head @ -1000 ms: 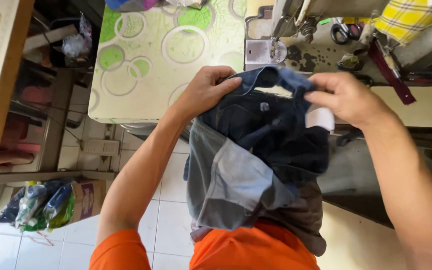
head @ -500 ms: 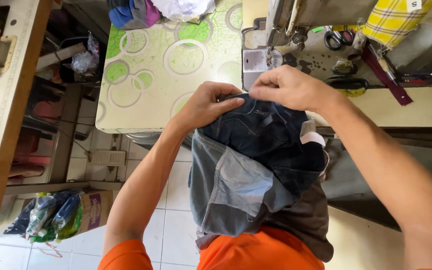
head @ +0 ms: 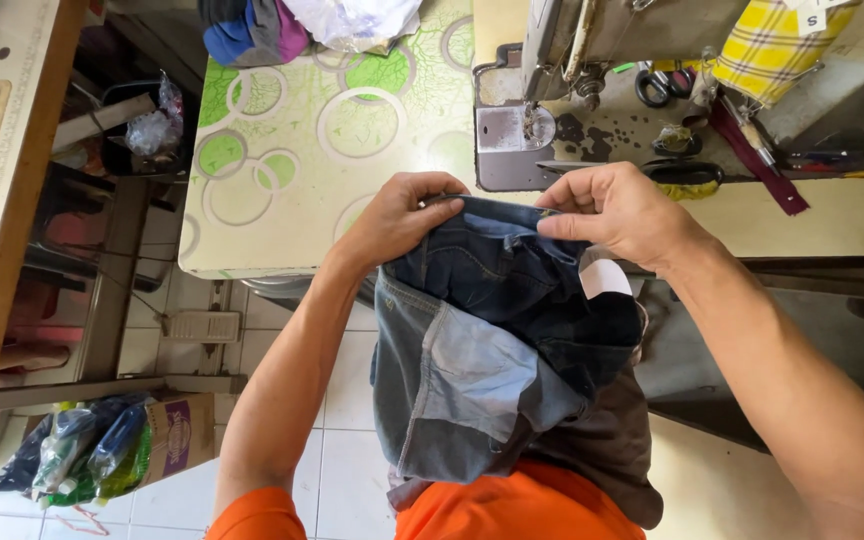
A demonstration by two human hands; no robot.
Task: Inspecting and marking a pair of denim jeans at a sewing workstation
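Green-ringed tabletop [head: 282,190] edge sits just beyond my grip, sewing machine [head: 592,40] ahead. Left hand [head: 402,215] and right hand [head: 617,210] both pinch the denim garment [head: 492,330] top edge; rest hangs toward my lap. White blank tag [head: 607,278] under right wrist. Garment's lower part cut off.

Both forearms reach forward from the body, bare below orange sleeves, elbows spread and wrists drawing in toward each other. The left hand [head: 400,220] is curled, knuckles up, fingers bent under against the thumb in a pinch. The right hand [head: 617,212] mirrors it, thumb pressed beneath its folded fingers.
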